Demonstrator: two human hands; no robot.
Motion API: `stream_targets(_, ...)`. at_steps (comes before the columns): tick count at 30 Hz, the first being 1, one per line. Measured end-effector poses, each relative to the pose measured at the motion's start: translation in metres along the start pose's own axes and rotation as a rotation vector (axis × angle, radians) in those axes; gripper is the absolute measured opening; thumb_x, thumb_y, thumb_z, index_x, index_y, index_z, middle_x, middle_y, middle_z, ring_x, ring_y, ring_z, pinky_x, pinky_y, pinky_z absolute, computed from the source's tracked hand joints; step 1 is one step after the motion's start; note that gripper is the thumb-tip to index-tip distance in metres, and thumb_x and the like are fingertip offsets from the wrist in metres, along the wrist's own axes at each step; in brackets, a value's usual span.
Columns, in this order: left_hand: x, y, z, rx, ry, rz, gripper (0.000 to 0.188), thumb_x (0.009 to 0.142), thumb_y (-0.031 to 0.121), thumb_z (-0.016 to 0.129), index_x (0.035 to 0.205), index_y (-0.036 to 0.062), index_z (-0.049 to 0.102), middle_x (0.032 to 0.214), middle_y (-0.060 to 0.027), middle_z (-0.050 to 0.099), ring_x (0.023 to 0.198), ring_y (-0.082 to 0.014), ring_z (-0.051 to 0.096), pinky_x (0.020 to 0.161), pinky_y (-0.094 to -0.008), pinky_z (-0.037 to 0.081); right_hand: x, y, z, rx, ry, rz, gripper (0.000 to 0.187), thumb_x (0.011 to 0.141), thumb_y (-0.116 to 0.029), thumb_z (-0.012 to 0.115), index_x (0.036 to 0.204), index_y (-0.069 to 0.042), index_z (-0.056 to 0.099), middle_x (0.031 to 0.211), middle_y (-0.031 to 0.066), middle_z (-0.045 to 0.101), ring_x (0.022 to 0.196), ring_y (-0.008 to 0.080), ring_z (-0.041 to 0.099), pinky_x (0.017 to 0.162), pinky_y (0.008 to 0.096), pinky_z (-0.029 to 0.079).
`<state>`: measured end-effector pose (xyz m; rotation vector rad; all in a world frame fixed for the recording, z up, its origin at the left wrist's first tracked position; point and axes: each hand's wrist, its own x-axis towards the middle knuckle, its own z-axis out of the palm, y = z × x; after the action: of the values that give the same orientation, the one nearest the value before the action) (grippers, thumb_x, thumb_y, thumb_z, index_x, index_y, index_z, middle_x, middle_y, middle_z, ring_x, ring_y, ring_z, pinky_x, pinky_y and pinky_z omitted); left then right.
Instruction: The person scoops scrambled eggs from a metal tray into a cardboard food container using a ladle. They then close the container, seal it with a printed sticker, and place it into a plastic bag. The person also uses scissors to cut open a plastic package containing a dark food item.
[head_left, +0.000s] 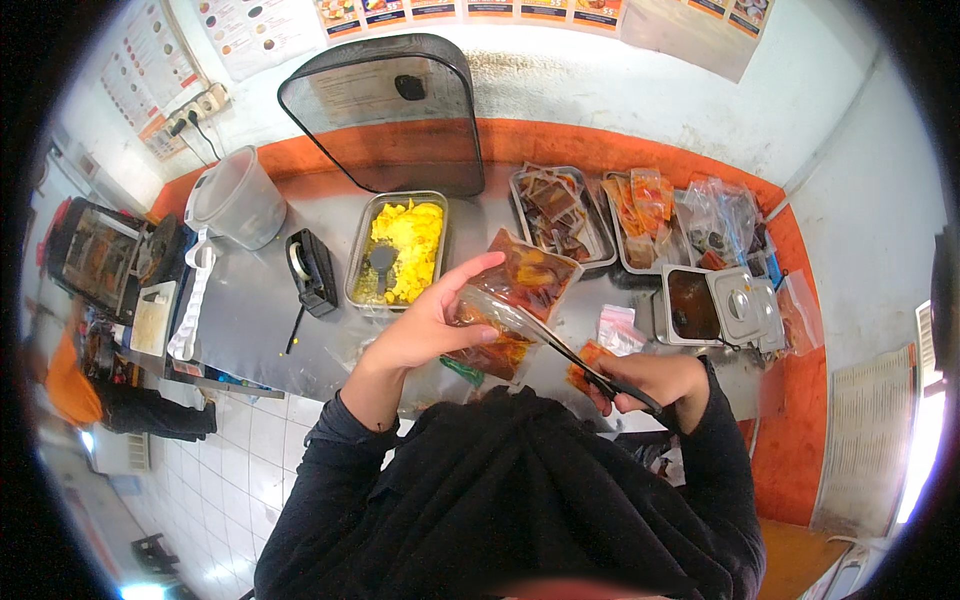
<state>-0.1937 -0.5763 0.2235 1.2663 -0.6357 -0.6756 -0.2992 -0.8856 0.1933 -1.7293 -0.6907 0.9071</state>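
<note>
My left hand [428,318] is closed on a clear plastic packet of reddish-brown sauce [530,278], held up over the metal counter. Part of the packet hangs below my fingers. In my right hand [655,378] is a pair of scissors [580,362] with dark handles. Its blades reach left to the packet, across its lower middle; whether they cut into the plastic I cannot tell. Left of the packet stands a metal tray [352,270] of yellow crumbly food [415,240] with a dark scoop [382,262] in it.
Behind the packet are a tray of dark sauce packets [550,205] and a tray of orange packets [645,210]. A steel container of brown liquid [690,310] sits at right. On the left are a tape dispenser [312,272] and a plastic tub [240,200]. A mesh cover [400,140] leans on the wall.
</note>
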Motion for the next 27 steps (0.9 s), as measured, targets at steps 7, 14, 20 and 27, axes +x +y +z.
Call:
stream_targets(7,0.008,-0.002,0.004,0.158,-0.114,0.019,0.079,0.073,-0.012,0.063,0.141,0.0049,0.027,0.135,-0.007,0.041,0.119,-0.0146,0.044,0.099,-0.0283,0.036,0.002,-0.002,0.0,-0.044,0.02,0.026,0.053,0.087,-0.05,0.055,0.104,-0.001,0.048,0.088,0.0111,0.055,0.08,0.0195,0.054,0.07,0.0342,0.045)
stream_targets(14,0.013,0.0,0.001,0.379,-0.118,0.073,0.076,0.074,-0.011,0.063,0.14,0.0049,0.029,0.134,-0.0062,0.041,0.119,-0.0141,0.044,0.099,-0.0279,0.036,0.001,0.0,0.006,0.032,0.091,0.163,0.054,0.084,-0.052,0.057,0.099,-0.002,0.049,0.081,0.0092,0.056,0.076,0.0175,0.055,0.066,0.0324,0.045)
stream_targets(20,0.013,0.0,0.004,0.271,-0.126,-0.05,0.075,0.074,-0.01,0.064,0.139,0.0061,0.029,0.135,-0.0059,0.04,0.117,-0.0138,0.046,0.097,-0.0287,0.039,0.011,0.019,0.016,0.092,0.166,0.065,0.058,0.077,-0.056,0.064,0.095,-0.003,0.048,0.077,0.0014,0.052,0.066,0.0098,0.053,0.056,0.0248,0.044)
stream_targets(27,0.014,-0.006,0.01,0.109,-0.151,-0.085,0.075,0.073,-0.01,0.065,0.139,0.0062,0.031,0.135,-0.0058,0.04,0.116,-0.0148,0.046,0.098,-0.0286,0.039,0.012,0.017,0.027,0.36,0.065,-0.003,0.056,0.079,-0.055,0.061,0.096,-0.003,0.045,0.078,0.0022,0.053,0.068,0.0106,0.055,0.058,0.0244,0.045)
